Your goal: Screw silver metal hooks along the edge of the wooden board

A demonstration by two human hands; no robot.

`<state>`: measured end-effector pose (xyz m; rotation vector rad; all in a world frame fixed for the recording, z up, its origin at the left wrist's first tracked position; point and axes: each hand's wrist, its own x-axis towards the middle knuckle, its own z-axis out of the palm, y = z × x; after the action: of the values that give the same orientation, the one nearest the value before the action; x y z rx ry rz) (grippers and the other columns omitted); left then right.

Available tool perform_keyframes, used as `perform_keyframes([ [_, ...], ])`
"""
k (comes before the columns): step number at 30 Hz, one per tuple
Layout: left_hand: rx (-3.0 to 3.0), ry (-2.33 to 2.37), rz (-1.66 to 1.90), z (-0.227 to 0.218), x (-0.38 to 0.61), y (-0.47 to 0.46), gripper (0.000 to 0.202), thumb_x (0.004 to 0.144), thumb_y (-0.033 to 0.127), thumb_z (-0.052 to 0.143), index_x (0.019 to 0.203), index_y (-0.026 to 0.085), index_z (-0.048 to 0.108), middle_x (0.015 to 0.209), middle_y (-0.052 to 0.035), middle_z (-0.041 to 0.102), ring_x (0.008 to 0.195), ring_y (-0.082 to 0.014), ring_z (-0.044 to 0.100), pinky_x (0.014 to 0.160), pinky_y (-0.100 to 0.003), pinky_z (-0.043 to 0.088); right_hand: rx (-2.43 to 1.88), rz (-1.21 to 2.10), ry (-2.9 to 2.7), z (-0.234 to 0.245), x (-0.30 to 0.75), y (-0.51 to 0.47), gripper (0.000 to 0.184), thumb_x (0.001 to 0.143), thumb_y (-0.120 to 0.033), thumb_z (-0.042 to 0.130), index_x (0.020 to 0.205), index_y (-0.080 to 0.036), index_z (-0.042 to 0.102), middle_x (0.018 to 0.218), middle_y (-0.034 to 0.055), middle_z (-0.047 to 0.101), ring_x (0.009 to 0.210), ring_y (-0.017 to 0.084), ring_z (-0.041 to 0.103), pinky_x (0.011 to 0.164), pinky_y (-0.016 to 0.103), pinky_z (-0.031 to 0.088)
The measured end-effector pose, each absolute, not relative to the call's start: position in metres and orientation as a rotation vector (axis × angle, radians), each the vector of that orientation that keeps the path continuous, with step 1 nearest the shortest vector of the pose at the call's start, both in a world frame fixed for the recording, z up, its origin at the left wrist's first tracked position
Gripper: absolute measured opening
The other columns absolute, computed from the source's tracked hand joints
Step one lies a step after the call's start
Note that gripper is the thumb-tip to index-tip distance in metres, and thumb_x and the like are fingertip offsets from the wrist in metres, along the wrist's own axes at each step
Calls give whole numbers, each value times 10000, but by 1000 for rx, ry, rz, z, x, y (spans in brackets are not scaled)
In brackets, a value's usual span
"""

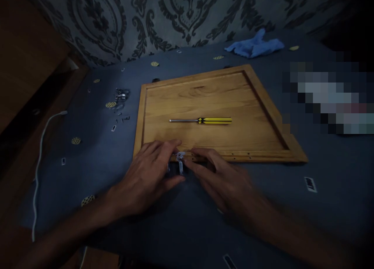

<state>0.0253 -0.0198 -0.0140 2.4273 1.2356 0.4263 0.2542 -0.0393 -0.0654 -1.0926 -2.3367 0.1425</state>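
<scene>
A wooden cabinet door panel (210, 101) lies flat on a blue-covered surface. On its near edge sits a small metal hinge (180, 160). My left hand (149, 175) pinches the hinge from the left, fingers curled over it. From the right, the fingertips of my right hand (219, 175) press against the same hinge and the panel's edge. A screwdriver (201, 120) with a yellow and black handle rests on the middle of the panel, untouched.
Loose screws and metal fittings (121, 105) lie left of the panel. A blue cloth (254, 46) lies at the back. A white cable (43, 144) runs along the left edge. Patterned wallpaper stands behind, and small labels dot the surface.
</scene>
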Motion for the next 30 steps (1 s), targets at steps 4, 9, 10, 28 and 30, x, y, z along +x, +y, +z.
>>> perform_keyframes([
  [4,2436,1235,414,-14,24,-20,692,902,241,798,1456,279,385,1326,-94,672,1251,-312,639,1053,-512,535,-1100,161,-2352,-66,254,-39,412,998,-109,431,1328,-218,651,1284,158,707,924,253,788,666,351,661],
  [9,2439,1235,429,-12,20,-19,693,899,280,811,1449,279,391,1340,-92,664,1257,-302,632,1053,-498,539,-1092,191,-2336,-65,256,-40,396,1015,-124,432,1328,-205,661,1295,171,690,971,254,780,700,362,673],
  [10,2438,1238,434,-12,20,-19,683,898,279,812,1441,280,396,1339,-90,664,1252,-299,633,1049,-493,541,-1083,192,-2332,-65,256,-40,393,1017,-125,431,1324,-193,666,1287,176,690,965,254,780,699,360,674],
  [28,2445,1193,450,-15,22,-18,699,908,229,786,1470,246,370,1327,-100,675,1250,-293,631,1060,-488,531,-1042,157,-2355,-62,254,-39,386,1040,-110,396,1336,-156,639,1309,173,721,1087,244,771,805,361,687],
  [30,2454,1197,473,-16,21,-18,737,886,230,815,1470,233,366,1319,-101,676,1234,-286,634,1052,-470,537,-1005,128,-2357,-63,255,-38,388,1045,-101,391,1336,-142,644,1325,162,727,1122,225,762,870,351,680],
])
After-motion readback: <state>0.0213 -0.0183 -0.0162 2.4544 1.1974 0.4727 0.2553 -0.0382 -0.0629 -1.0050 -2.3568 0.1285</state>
